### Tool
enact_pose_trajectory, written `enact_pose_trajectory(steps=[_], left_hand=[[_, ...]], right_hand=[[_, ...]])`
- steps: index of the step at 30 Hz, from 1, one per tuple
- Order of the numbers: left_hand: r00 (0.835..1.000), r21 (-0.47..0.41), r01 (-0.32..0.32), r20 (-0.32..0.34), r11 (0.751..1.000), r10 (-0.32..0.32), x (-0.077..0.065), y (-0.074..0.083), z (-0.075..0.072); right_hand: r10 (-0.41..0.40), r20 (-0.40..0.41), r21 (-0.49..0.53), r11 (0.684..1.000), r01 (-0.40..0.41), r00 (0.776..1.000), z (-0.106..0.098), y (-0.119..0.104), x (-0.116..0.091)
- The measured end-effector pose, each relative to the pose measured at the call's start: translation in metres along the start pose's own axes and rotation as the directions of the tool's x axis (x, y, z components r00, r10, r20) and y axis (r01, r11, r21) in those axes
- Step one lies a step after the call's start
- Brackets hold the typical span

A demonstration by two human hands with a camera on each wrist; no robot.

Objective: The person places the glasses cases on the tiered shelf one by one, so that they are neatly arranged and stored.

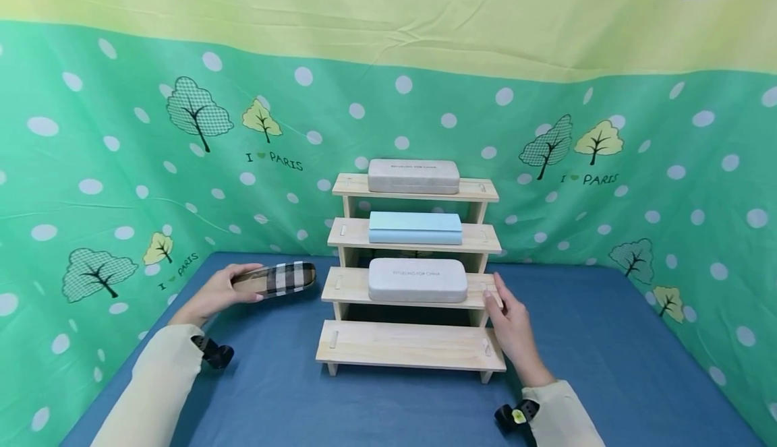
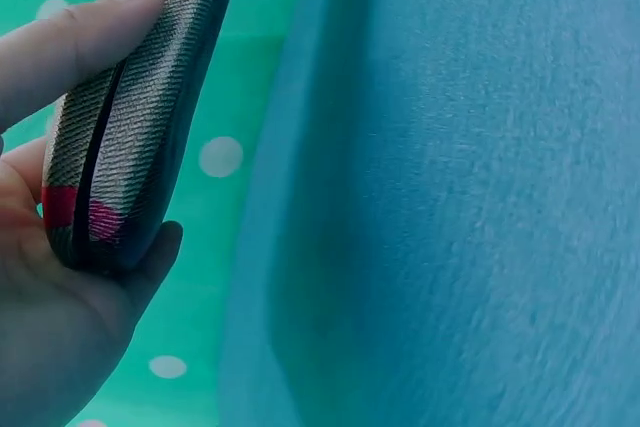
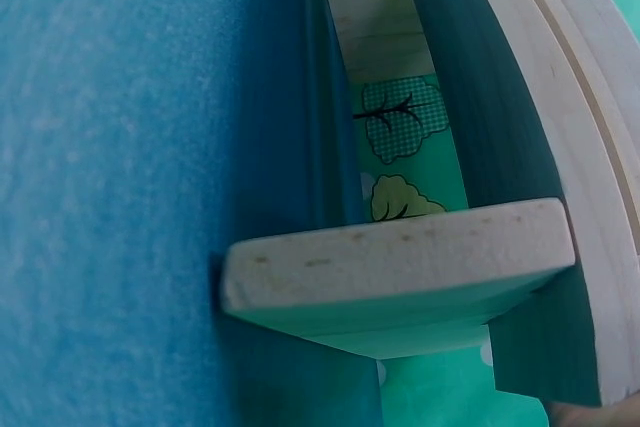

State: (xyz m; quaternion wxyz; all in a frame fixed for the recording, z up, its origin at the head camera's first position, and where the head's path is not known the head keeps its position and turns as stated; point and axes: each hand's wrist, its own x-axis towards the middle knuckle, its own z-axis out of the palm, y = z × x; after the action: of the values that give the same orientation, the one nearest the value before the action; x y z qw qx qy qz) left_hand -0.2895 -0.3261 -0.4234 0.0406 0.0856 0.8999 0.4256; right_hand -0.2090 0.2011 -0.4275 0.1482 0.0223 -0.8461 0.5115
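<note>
My left hand [image 1: 209,295] holds a plaid glasses case [image 1: 291,278] above the left side of the table. In the left wrist view, my thumb presses the case's woven side near its dark seam, and my palm backs its rounded end. A four-step wooden display rack [image 1: 409,346] stands in the middle. My right hand [image 1: 512,325] grips the right end of its second step from the bottom, thumb over the board. Upward from that step sit a white glasses case [image 1: 417,280], a light blue case [image 1: 415,228] and a greyish-white case [image 1: 413,176], one per step.
A blue cloth [image 1: 607,352] covers the table. Close behind the rack hangs a green and yellow curtain [image 1: 400,110] with dots and tree prints. In the right wrist view, a wooden leg [image 3: 400,257] of the rack stands on the cloth.
</note>
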Motion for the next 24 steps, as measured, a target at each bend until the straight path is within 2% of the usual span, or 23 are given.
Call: enact_pose_trajectory(steps=[16,24], left_hand=[[0.997,-0.031,-0.049,-0.053,0.998,0.047,-0.024,0.022,-0.009],[0.993,-0.019,-0.079,-0.088,0.997,0.077,-0.037,0.034,-0.011]], right_hand=[[0.0,-0.004,0.003,1.0,0.0,1.0,0.001,0.002,0.0],[-0.003,-0.004,0.006,1.0,0.003,1.0,0.0,0.0,0.001]])
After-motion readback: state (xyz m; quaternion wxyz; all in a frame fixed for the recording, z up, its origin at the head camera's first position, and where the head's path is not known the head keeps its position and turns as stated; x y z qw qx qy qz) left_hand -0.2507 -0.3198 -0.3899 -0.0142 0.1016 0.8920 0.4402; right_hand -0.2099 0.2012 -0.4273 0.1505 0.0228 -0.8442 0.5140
